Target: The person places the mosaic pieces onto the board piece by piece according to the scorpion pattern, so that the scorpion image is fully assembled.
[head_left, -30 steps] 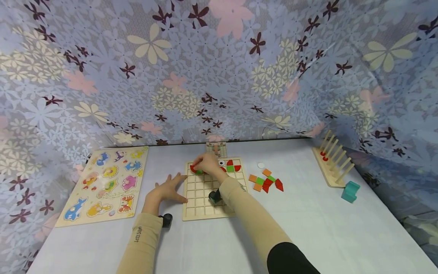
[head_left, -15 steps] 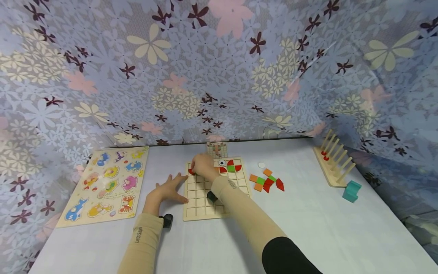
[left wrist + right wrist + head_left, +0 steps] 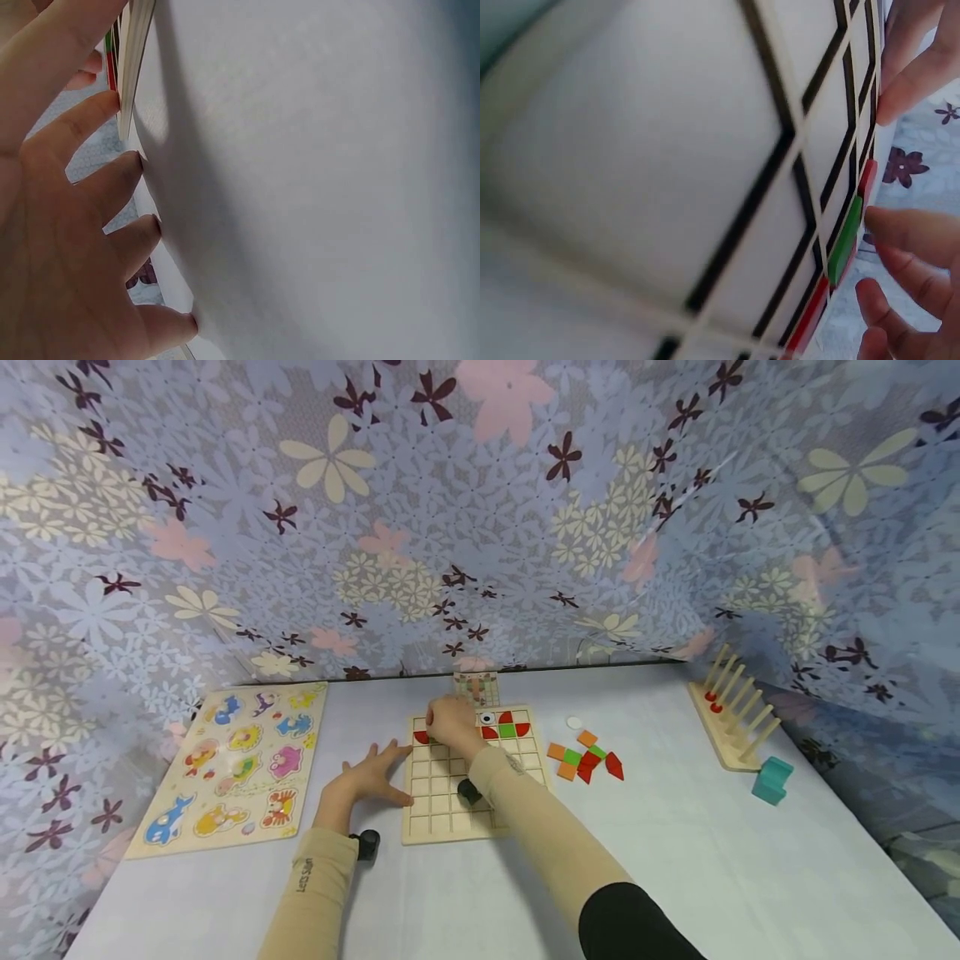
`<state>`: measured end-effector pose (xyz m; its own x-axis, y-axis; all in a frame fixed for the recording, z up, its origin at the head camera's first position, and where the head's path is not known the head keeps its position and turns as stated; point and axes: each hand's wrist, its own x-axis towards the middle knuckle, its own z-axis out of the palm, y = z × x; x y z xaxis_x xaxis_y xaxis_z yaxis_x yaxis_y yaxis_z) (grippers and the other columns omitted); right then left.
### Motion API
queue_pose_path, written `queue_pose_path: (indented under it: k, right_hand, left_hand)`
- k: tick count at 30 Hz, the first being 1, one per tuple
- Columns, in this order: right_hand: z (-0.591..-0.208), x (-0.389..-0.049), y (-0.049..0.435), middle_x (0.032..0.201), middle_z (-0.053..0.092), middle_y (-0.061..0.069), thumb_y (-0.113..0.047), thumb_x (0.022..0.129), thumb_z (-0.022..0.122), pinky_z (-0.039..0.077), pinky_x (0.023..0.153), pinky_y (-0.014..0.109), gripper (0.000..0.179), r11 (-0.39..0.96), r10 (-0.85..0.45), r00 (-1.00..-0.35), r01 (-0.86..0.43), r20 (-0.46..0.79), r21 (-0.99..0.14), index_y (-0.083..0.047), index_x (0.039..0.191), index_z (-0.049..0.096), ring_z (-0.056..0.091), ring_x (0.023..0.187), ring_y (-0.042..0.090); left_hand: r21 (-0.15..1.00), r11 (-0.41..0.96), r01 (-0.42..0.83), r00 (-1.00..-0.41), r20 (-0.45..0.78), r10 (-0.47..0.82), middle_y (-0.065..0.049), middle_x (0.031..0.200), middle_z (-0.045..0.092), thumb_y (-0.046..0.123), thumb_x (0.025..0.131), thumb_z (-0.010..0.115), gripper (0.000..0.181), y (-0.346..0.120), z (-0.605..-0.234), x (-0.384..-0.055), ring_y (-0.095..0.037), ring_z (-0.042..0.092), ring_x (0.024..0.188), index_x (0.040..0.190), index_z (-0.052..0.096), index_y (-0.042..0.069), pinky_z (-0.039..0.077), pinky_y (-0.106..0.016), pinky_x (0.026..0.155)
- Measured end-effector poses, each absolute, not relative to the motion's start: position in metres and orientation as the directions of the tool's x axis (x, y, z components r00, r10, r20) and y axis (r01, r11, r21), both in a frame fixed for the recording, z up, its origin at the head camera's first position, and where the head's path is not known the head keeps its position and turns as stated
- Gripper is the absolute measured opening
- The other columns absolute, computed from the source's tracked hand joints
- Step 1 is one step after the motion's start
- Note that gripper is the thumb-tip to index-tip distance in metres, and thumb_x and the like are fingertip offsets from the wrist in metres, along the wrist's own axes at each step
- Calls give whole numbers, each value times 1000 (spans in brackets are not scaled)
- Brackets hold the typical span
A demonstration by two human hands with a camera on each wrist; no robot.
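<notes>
Blue-grey floral fabric wall behind flat white tabletop. On it: pale wooden animal-puzzle board far L; pale wooden grid board mid-table. L hand spread wide, touching grid's L edge. R hand bent over far-L corner, can't tell if gripping; flat green piece by fingertips.

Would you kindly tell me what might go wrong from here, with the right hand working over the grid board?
The right hand, close to the red piece and green piece in the grid board, might nudge one askew. The left hand touches the board's edge, so a push could shift it. The loose pieces lie near the right sleeve; a sideways sweep might scatter them.
</notes>
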<state>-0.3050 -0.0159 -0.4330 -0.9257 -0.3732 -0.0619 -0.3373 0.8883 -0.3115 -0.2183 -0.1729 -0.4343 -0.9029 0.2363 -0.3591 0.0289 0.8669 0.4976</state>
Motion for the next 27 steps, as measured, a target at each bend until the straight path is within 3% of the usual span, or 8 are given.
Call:
queue_pose_path:
  k: [1, 3, 6, 8, 11, 15, 18, 27]
  right_hand:
    - [-433, -304, -13, 87, 65, -1, -24, 85, 66, 49, 77, 35, 7, 882, -379, -924, -343, -53, -323, -17, 83, 66, 60, 89, 22]
    - [-434, -303, -7, 88, 67, 0, -24, 86, 65, 48, 64, 29, 8, 870, -376, -926, -341, -34, -355, -18, 83, 66, 58, 104, 26]
    - [-436, -304, 8, 96, 69, 3, -24, 86, 64, 42, 50, 26, 8, 850, -349, -937, -307, -22, -427, -17, 84, 67, 61, 97, 29]
    - [-436, -305, 19, 98, 68, 4, -23, 86, 63, 44, 54, 29, 8, 845, -324, -946, -277, -25, -457, -17, 88, 68, 60, 94, 29]
    - [-438, -307, 37, 90, 67, 1, -23, 87, 62, 47, 66, 35, 9, 840, -292, -956, -240, -32, -487, -17, 91, 68, 58, 74, 21]
    - [-439, -309, 60, 85, 64, 2, -21, 86, 63, 47, 62, 33, 12, 811, -266, -963, -202, -38, -548, -14, 94, 68, 56, 70, 18]
    - [-438, -309, 77, 89, 64, 5, -19, 86, 63, 44, 54, 28, 14, 790, -242, -969, -170, -44, -589, -11, 97, 68, 56, 71, 19]
    - [-431, -312, 127, 108, 61, 11, -12, 85, 58, 44, 58, 29, 22, 803, -124, -990, -64, -60, -592, -11, 105, 66, 57, 87, 27]
  left_hand:
    - [497, 867, 30, -903, -359, 237, -18, 152, 14, 30, 68, 81, 91, -173, -435, -218, -45, 3, 138, 144, 32, 15, -3, -77, 95]
    - [496, 868, 27, -902, -363, 235, -19, 152, 14, 30, 68, 81, 91, -174, -436, -218, -45, 3, 138, 144, 32, 14, -3, -77, 95]
    - [491, 871, 17, -901, -370, 226, -18, 153, 14, 30, 68, 80, 92, -174, -435, -218, -44, 2, 138, 144, 32, 14, -4, -76, 96]
    - [487, 873, 12, -902, -372, 220, -18, 153, 13, 30, 68, 80, 92, -174, -436, -218, -44, 2, 138, 144, 32, 15, -4, -75, 96]
    - [488, 873, 6, -902, -375, 215, -18, 153, 13, 29, 68, 81, 92, -174, -437, -219, -44, 1, 138, 145, 32, 15, -4, -75, 97]
    - [491, 871, 1, -901, -377, 214, -18, 153, 13, 29, 68, 81, 93, -175, -438, -219, -44, 1, 138, 145, 31, 15, -4, -75, 97]
    - [494, 869, 5, -900, -376, 219, -18, 153, 13, 29, 67, 81, 93, -174, -438, -219, -44, 0, 138, 145, 31, 15, -4, -75, 96]
    - [500, 866, 8, -899, -376, 225, -18, 153, 12, 29, 68, 80, 92, -172, -438, -219, -44, 0, 138, 145, 31, 14, -5, -75, 97]
